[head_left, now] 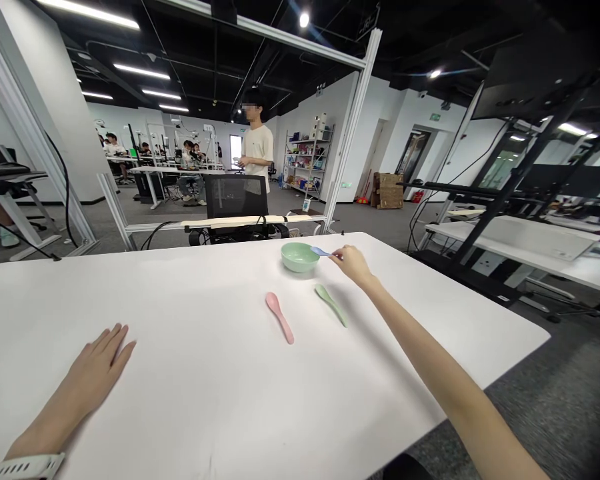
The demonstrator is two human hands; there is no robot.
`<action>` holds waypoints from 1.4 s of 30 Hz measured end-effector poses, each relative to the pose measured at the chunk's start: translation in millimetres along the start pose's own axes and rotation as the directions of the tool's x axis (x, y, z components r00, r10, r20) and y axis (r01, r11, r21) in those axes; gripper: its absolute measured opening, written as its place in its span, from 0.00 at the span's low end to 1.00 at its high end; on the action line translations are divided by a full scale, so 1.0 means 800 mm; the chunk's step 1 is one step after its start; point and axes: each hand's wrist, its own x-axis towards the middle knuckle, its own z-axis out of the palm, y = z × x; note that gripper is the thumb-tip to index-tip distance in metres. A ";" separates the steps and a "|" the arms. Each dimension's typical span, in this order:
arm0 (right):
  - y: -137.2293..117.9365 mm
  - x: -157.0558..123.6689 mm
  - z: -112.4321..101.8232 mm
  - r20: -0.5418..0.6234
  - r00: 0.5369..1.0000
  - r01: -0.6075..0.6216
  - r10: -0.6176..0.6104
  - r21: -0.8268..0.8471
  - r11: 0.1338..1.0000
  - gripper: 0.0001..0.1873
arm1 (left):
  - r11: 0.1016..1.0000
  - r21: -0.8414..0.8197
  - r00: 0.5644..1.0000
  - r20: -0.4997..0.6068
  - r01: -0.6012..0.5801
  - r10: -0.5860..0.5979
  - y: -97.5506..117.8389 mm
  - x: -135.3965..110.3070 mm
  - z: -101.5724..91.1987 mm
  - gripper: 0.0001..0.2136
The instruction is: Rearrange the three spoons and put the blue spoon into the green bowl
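Note:
A blue spoon (320, 251) is pinched by its handle in my right hand (353, 264), its bowl end at the right rim of a green bowl (299, 259). Whether the spoon touches the rim I cannot tell. Nearer to me, a green spoon (331, 305) and a pink spoon (279, 317) lie apart on the white table (190, 373). My left hand (96, 368) rests flat on the table at the left, fingers stretched out, holding nothing.
An aluminium frame (349, 127) rises past the table's far edge, with a black mesh chair (236, 199) behind it. A person (258, 148) stands beyond the chair. To the right is another desk (530, 250) with black stands.

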 end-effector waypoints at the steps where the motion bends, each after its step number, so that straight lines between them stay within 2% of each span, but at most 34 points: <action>1: -0.013 0.012 0.003 0.032 0.999 0.006 -0.005 -0.024 1.000 0.17 | 1.000 0.003 1.000 0.007 0.001 -0.001 0.002 -0.001 -0.002 0.41; 5: -0.051 0.046 0.021 0.138 0.990 0.008 0.004 -0.086 0.996 0.15 | 1.000 0.006 1.000 0.013 0.011 -0.011 0.010 -0.005 -0.009 0.40; 9: -0.072 0.058 0.039 0.183 0.983 -0.007 0.026 -0.106 0.994 0.14 | 1.000 0.010 1.000 0.009 0.012 -0.012 0.011 -0.006 -0.010 0.38; 12: -0.079 0.059 0.049 0.194 0.980 -0.016 0.036 -0.105 0.994 0.13 | 1.000 0.006 1.000 0.000 0.020 -0.020 0.009 -0.005 -0.007 0.36; 15: -0.080 0.057 0.052 0.185 0.982 -0.023 0.043 -0.106 0.994 0.16 | 1.000 0.004 1.000 -0.002 0.024 -0.024 0.006 -0.005 -0.003 0.37; 18: -0.069 0.050 0.047 0.107 0.994 -0.032 0.040 -0.070 0.997 0.21 | 1.000 0.004 1.000 0.007 0.028 -0.028 0.007 -0.006 -0.003 0.38; 22: -0.037 0.022 0.034 -0.076 0.997 -0.006 0.011 0.057 0.998 0.24 | 1.000 0.006 0.999 0.027 0.031 -0.031 0.012 -0.008 -0.009 0.39; 24: -0.019 -0.006 0.032 -0.108 0.994 0.019 -0.006 0.117 0.993 0.24 | 1.000 -0.002 0.999 0.033 0.024 -0.023 0.014 -0.009 -0.011 0.40; 27: 0.003 -0.059 0.038 -0.072 0.997 0.044 -0.030 0.204 0.978 0.24 | 1.000 -0.012 0.999 0.036 0.026 -0.026 0.015 -0.009 -0.011 0.40; 30: 0.017 -0.111 0.054 0.026 0.999 0.040 -0.048 0.268 0.963 0.26 | 1.000 -0.011 0.999 0.035 0.017 -0.017 0.013 -0.008 -0.009 0.40; 33: 0.023 -0.145 0.069 0.125 0.990 0.028 -0.069 0.304 0.952 0.26 | 1.000 -0.002 0.999 0.050 0.020 -0.020 0.010 -0.007 -0.008 0.40; 37: 0.023 -0.159 0.075 0.166 0.983 0.021 -0.077 0.316 0.949 0.27 | 0.999 0.025 0.997 0.065 0.034 -0.035 0.011 -0.006 -0.010 0.39; 42: 0.021 -0.137 0.064 0.126 0.991 -0.004 -0.040 0.331 0.944 0.24 | 0.998 0.064 0.997 0.068 0.026 -0.030 0.016 -0.006 -0.014 0.38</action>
